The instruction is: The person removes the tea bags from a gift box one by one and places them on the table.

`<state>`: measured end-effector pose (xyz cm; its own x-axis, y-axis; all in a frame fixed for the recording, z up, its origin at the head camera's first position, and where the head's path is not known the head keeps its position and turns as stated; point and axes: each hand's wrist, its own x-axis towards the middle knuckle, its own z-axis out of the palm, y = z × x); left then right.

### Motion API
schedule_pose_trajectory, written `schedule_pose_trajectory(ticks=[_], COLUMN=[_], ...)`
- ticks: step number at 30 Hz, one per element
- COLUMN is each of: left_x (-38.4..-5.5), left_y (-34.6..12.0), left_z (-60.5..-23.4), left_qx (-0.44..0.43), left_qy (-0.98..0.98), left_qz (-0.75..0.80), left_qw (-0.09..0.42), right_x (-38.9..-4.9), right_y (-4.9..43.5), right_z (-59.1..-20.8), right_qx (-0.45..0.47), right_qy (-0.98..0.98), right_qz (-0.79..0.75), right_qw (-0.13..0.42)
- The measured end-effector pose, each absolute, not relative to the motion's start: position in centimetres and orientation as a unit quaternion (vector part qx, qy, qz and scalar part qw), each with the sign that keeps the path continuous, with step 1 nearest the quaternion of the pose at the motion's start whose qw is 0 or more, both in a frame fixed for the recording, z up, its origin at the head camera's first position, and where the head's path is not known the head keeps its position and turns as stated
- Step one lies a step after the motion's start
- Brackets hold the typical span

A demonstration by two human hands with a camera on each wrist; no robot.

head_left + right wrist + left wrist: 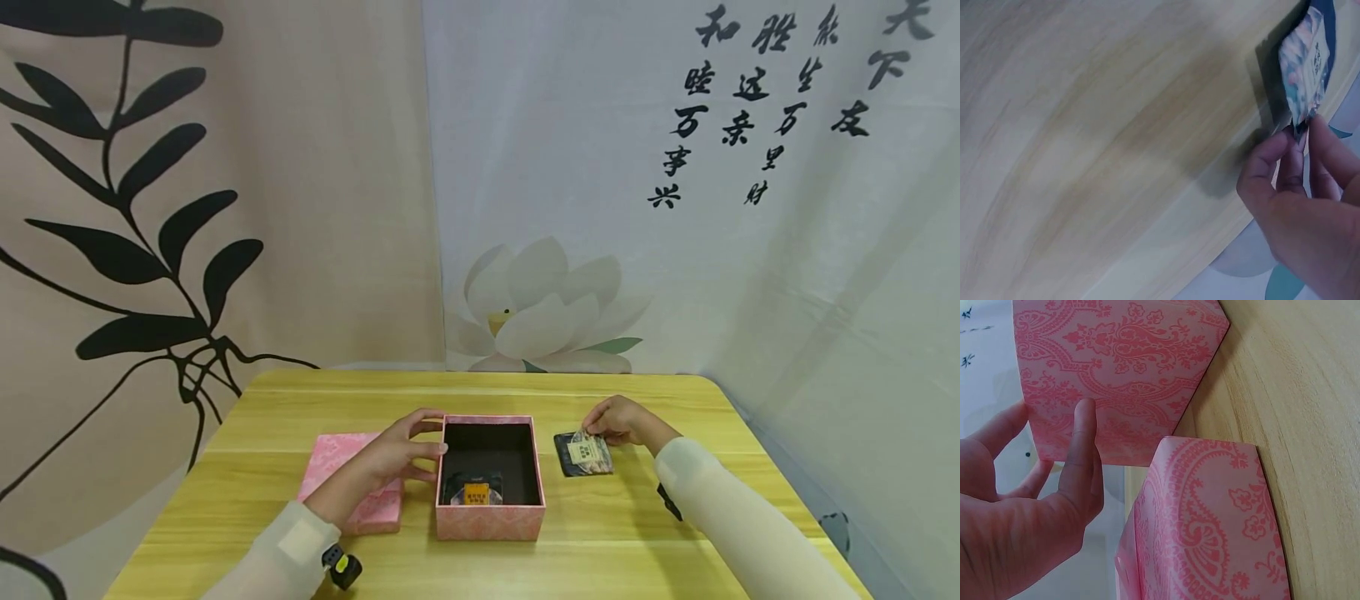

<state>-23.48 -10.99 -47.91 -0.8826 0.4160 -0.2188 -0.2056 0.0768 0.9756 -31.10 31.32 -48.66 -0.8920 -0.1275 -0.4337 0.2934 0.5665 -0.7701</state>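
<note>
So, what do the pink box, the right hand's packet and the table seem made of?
Pink box: probably cardboard under smooth printed paper, given stiff walls and crisp edges. Packet: likely printed plastic or foil film, since it bulges between thin edges; gloss unclear. Table: wood or smooth wood-look laminate; only surface grain shows.

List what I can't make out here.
Head view: lower part of the inner packet, behind the box wall.
Head view: part of the lid, behind the left forearm.
Left wrist view: inside of the box, behind its wall.
Right wrist view: far end of the held packet, cut by the picture's top edge.
</note>
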Motion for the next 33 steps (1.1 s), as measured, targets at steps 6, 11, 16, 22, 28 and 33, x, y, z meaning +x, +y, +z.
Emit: schedule_pose_trajectory(ticks=[6, 11, 16, 22, 28, 33], left_x=[-23.4, -23.5, -23.6, -23.7, -23.7, -23.6], left_y=[-11.0, -11.1, -11.1, -11.1, -11.1, -11.1], left_z=[-47.9, -47.9, -48.0, -48.2, -48.2, -48.2], left_qx=[0.074, 0.079, 0.082, 0.079, 0.081, 0.083], left_qy=[0.699, 0.697, 0.694, 0.694, 0.694, 0.694], left_qz=[0.673, 0.675, 0.676, 0.677, 0.678, 0.677], left_qw=[0.230, 0.231, 0.233, 0.232, 0.230, 0.229], right_x=[-30.7, -30.4, -30.3, -30.4, -30.4, -30.6], right_y=[31.6, 31.9, 32.1, 32.2, 32.2, 32.1], right_z=[-48.5, -48.3, -48.3, -48.3, -47.9, -47.5], right_qx=[0.052, 0.070, 0.073, 0.068, 0.071, 0.071], right_qy=[0.862, 0.867, 0.871, 0.873, 0.868, 0.866], right_qz=[-0.456, -0.450, -0.444, -0.438, -0.443, -0.447], right_qw=[0.216, 0.204, 0.200, 0.204, 0.212, 0.215])
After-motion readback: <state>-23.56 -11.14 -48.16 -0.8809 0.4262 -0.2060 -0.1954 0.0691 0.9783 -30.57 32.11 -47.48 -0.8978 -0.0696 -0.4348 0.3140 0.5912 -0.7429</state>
